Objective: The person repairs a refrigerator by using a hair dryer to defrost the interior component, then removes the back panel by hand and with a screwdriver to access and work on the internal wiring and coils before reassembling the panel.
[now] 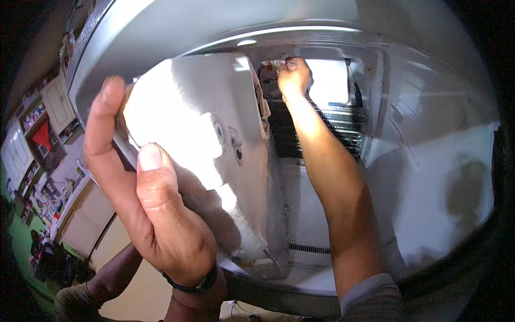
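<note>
A bulky white panel [214, 134] with raised fittings stands tilted in the mouth of an open refrigerator compartment. My left hand [171, 214] grips its near left edge, thumb on the face and index finger along the outer side; the other fingers are hidden. Reaching deep inside, my right hand [295, 79] has its fingers pinched together at the upper back. Thin wires [265, 79] run to these fingertips, beside a small yellow-red piece [270, 65]. Below and right of that hand lie finned metal cooling coils [343, 126].
Smooth white compartment walls [445, 177] curve around my right arm. A dark tube [355, 88] hangs at the back beside a brightly lit patch. Overhead runs the refrigerator's pale edge [214, 24]. Left stand cabinets [59, 102] and a cluttered counter [70, 201].
</note>
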A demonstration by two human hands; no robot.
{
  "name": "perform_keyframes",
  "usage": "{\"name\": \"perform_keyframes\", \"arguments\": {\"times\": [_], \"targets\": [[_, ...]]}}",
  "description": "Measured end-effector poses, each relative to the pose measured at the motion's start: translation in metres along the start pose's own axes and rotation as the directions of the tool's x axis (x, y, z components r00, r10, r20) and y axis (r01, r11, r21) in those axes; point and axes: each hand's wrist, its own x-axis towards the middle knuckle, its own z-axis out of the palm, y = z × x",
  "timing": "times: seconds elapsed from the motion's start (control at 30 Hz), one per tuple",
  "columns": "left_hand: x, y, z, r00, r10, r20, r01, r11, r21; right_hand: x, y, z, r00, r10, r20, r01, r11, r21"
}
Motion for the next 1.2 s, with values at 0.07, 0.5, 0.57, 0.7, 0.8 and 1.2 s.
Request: {"name": "perform_keyframes", "arguments": {"times": [0.07, 0.5, 0.57, 0.7, 0.8, 1.2], "targets": [[-0.001, -0.005, 0.000, 1.000, 0.013, 0.007, -0.012, 1.000, -0.016, 0.005, 0.004, 0.003, 1.000, -0.009, 0.002, 0.009, 0.999, 0.053], [0.008, -0.007, 0.001, 1.000, -0.020, -0.002, 0.020, 1.000, 0.004, 0.005, -0.003, 0.009, 0.997, 0.076, 0.023, -0.077, 0.996, 0.055], [0.017, -0.006, 0.003, 0.998, -0.058, 0.000, 0.058, 0.998, 0.004, 0.008, -0.007, 0.012, 1.000, 0.020, 0.001, -0.020, 1.000, 0.009], [0.033, -0.001, -0.001, 0.997, -0.079, -0.010, 0.079, 0.996, 0.031, 0.010, -0.020, 0.014, 0.999, -0.018, 0.031, 0.022, 0.993, -0.120], [0.034, -0.004, -0.005, 0.998, -0.054, 0.014, 0.053, 0.995, 0.082, 0.019, -0.022, 0.014, 0.996, -0.017, 0.083, 0.034, 0.977, -0.212], [0.029, -0.009, -0.008, 0.998, 0.005, 0.056, -0.011, 0.994, 0.111, 0.048, -0.009, 0.010, 0.981, -0.058, 0.187, 0.127, 0.916, -0.382]]}}
